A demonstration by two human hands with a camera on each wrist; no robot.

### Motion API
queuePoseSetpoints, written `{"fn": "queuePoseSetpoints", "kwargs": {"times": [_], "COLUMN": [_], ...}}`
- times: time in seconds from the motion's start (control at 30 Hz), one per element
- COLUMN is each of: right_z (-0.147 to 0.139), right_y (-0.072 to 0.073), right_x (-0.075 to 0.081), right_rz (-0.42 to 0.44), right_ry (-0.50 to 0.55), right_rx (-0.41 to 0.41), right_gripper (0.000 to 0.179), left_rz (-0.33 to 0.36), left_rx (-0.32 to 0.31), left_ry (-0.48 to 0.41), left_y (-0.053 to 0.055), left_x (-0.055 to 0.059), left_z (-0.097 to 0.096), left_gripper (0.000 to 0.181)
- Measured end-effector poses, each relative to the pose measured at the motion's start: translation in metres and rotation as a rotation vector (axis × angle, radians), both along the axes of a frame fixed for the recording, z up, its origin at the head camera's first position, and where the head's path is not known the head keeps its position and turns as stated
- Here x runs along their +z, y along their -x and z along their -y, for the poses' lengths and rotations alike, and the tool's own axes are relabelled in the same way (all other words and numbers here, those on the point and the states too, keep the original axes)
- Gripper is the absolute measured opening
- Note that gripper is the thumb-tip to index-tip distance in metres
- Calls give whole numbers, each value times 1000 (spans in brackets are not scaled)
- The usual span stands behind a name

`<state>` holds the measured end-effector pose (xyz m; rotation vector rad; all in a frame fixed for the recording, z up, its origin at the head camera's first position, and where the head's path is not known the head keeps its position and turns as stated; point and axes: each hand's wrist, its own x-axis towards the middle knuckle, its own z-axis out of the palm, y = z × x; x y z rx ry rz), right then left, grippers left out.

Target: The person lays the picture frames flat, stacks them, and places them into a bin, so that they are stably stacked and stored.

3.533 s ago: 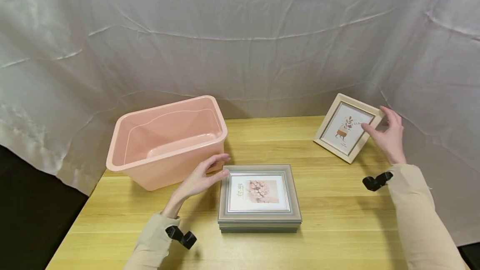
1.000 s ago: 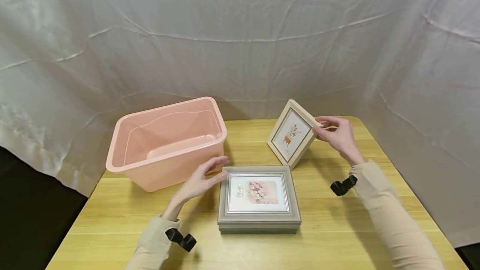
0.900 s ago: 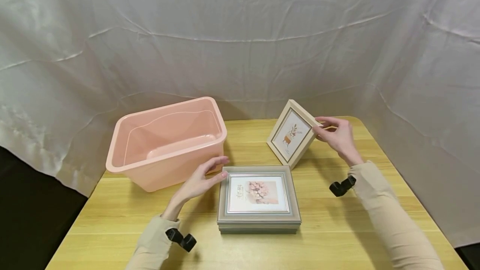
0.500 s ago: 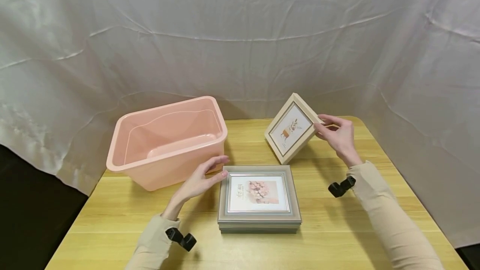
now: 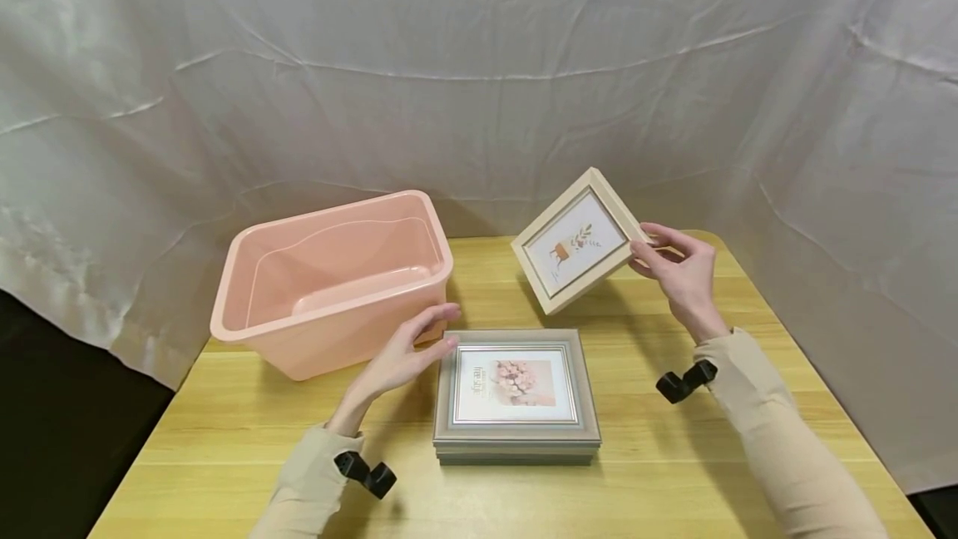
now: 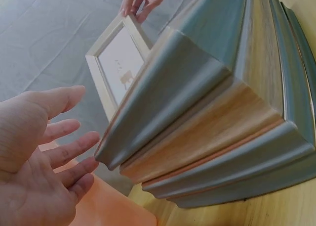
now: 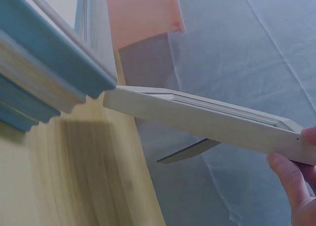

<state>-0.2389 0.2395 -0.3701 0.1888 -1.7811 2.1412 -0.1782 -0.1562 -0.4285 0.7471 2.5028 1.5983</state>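
Observation:
My right hand (image 5: 681, 273) pinches one corner of a cream picture frame (image 5: 535, 239) with a printed animal-and-leaves picture. The frame hangs tilted above the table, behind the stack; in the right wrist view its support leg (image 7: 190, 151) sticks out from the back. Front and centre lies a stack of picture frames (image 5: 516, 452), the top one (image 5: 586, 389) greyish with a pink flower picture. Beside the stack's left back corner is my left hand (image 5: 397, 360), fingers extended and holding nothing. The left wrist view shows its spread fingers (image 6: 69, 152) near the stack's edges.
A pink plastic bin (image 5: 352, 339) stands at the left back, with nothing seen inside it. The wooden table (image 5: 674, 456) meets grey cloth (image 5: 479, 106) hung behind and at the sides.
My right hand has brought the cream frame leftward from the table's right side. Over the last second the frame rises and leans back flatter. My left hand stays nearly still.

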Motion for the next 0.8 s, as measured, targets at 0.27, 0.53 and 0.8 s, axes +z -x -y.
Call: {"fn": "queuePoseSetpoints", "kwargs": {"times": [0.27,0.53,0.8], "right_z": [5,8,11], "right_y": [-9,-17,-25], "right_x": [3,5,5], "right_rz": [-42,-21,-26], "right_ry": [131,244,298], "right_rx": [25,83,131], "right_gripper": [36,26,30], "left_rz": [-2,12,-12], "left_rx": [8,-1,-22], "left_ry": [-29,-64,-108], "left_y": [1,3,6], "left_x": [5,13,20], "left_z": [-6,-14,-25], "left_gripper": [54,63,64]}}
